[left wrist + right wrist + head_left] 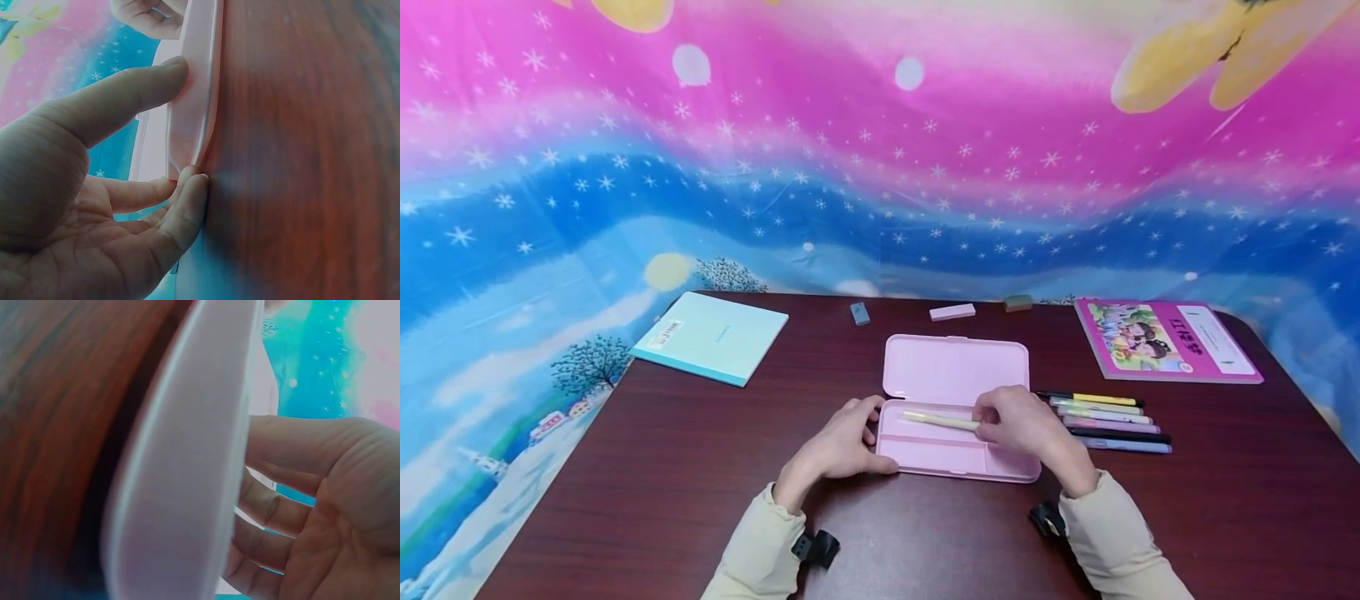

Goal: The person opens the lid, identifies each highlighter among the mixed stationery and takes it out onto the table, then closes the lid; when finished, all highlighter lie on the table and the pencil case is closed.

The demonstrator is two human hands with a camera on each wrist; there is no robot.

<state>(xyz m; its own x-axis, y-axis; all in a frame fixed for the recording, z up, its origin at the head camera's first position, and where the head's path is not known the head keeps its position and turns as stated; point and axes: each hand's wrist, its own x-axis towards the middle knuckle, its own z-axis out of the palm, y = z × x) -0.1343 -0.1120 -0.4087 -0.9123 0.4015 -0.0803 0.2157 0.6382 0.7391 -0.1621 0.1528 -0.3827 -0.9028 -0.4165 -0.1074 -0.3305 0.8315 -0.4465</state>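
A pink pencil case (932, 456) lies on the table with its lid (956, 367) raised toward the back. My left hand (842, 442) holds its near left corner, thumb on the front wall and fingers at the left end; the left wrist view shows the fingertips (194, 187) at the case's lower edge. Over the rear compartment, my right hand (1018, 421) pinches a pale yellow pen (940, 420) by its right end. The pen lies lengthwise along that compartment. In the right wrist view the case wall (181, 462) hides the right fingertips and the pen.
Several pens (1112, 421) lie side by side right of the case. Behind it are a blue-grey eraser (860, 313), a pink eraser (952, 312) and a brownish-green block (1018, 303). A mint notebook (715, 337) lies back left, a pink picture book (1168, 342) back right.
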